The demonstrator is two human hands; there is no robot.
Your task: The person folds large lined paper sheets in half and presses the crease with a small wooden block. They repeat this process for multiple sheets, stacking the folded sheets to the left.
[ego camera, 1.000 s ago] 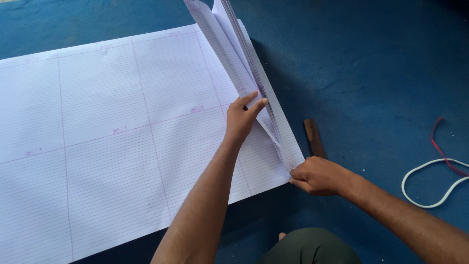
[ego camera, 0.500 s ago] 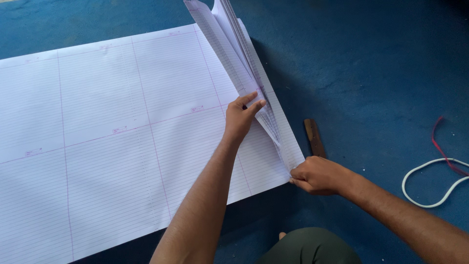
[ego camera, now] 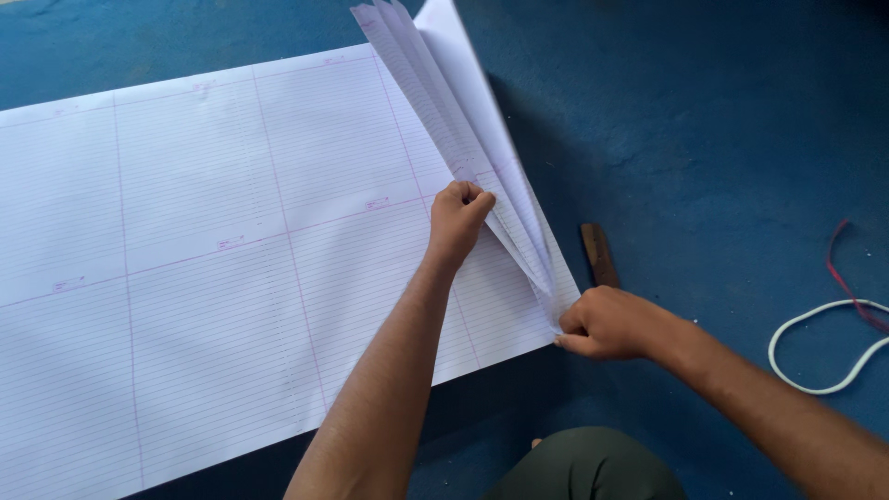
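- The blue floor (ego camera: 704,139) lay under everything and spread far to the right of both hands.
- A large stack of ruled white sheets (ego camera: 204,259) lay flat on it, reaching left from the left hand.
- Several lifted sheets (ego camera: 444,102) stood up in a fan between the two hands, with the upper ends rising above the left hand.
- The left hand (ego camera: 457,218) was closed into a fist and pressed against the fanned sheets.
- The right hand (ego camera: 607,323) was closed, pinching the near corner of the fanned sheets.
- A white cord (ego camera: 815,356) lay well to the right of the right hand, with a red cord (ego camera: 847,278) touching it.
- A brown wooden piece (ego camera: 599,255) lay just above the right hand.
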